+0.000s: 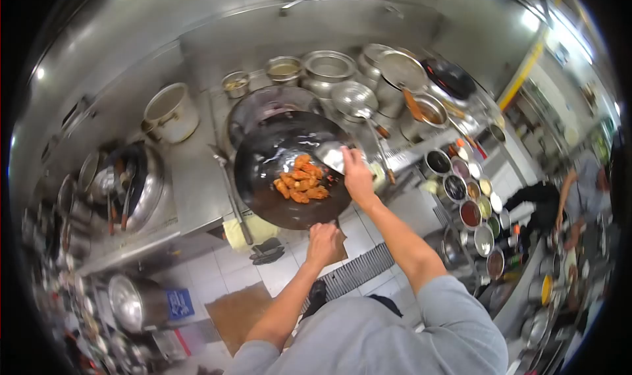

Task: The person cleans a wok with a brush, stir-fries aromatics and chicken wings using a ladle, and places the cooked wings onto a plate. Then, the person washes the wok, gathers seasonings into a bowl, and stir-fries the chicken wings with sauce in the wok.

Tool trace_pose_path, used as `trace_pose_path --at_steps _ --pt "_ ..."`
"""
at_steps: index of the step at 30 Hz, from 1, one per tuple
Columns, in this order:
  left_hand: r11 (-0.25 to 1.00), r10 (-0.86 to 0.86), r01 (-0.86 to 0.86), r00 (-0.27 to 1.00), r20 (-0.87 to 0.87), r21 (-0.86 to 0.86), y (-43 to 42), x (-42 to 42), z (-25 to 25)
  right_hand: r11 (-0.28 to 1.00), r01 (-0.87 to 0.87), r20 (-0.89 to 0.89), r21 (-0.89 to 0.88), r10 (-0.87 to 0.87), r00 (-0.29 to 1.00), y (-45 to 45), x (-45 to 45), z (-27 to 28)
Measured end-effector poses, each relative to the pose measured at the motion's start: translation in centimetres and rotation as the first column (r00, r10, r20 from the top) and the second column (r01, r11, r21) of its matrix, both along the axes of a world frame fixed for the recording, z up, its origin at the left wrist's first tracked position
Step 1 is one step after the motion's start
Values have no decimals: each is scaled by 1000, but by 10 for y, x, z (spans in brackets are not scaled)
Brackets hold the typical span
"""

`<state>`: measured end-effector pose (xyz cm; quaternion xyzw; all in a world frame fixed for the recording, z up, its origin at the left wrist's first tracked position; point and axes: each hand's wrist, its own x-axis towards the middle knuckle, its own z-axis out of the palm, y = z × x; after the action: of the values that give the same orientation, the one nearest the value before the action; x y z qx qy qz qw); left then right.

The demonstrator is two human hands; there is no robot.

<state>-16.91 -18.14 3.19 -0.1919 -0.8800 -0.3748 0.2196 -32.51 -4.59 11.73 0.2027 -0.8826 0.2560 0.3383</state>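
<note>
A large dark wok (263,177) is held over the front of the stove, its inside facing me. Several orange-brown fried pieces (301,179) lie in its middle. My left hand (323,244) is closed around the wok's near edge or handle. My right hand (356,173) grips a shiny metal bowl (331,156) at the wok's right side, tilted over the wok. Small red bits lie near the pieces, below the bowl.
Behind the wok stand metal pots (328,67) and a strainer (354,100). A ladle handle (230,197) lies on the left counter, near a white pot (172,111). Sauce containers (470,213) stand at right. Another person (582,187) is at far right.
</note>
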Motion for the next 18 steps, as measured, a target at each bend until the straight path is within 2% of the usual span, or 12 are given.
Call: trace_pose_path --at_steps 2,4,5,6,7,8,10,11,12,14,16,18 --pt "1000 30 -30 1000 -5 -9 -1 2 2 994 105 247 41 -112 962 26 6 -17" --pt "1000 -13 13 1000 4 -19 1 -1 3 921 309 147 -239 -280 949 46 15 -9" --pt "1000 9 -8 999 49 -23 0 0 3 752 340 419 -565 -93 903 63 20 -2" --pt "999 17 -14 995 99 -32 2 2 2 447 436 556 -781 181 811 80 37 15" --pt "999 47 -45 996 78 -27 7 6 8 243 424 483 -872 294 825 100 54 22" --pt "998 57 -56 997 59 -18 18 11 21 117 433 442 -894 389 808 128 72 16" --pt "987 35 -30 999 31 -159 45 22 38 6 434 360 -901 569 739 191 121 1" --pt "993 24 -18 998 50 -120 65 30 42 -58 415 310 -908 574 758 224 144 -24" --pt "994 -24 29 999 42 -109 85 37 43 -143 384 274 -912 486 830 252 177 -34" --pt "980 -197 198 978 63 -13 125 44 26 -171 418 318 -892 418 851 325 257 -55" --pt "903 -424 429 874 237 35 172 56 20 -191 389 337 -901 255 906 393 355 -66" --pt "806 -580 582 741 337 108 220 92 27 -218 268 285 -939 -54 957 431 463 -55"
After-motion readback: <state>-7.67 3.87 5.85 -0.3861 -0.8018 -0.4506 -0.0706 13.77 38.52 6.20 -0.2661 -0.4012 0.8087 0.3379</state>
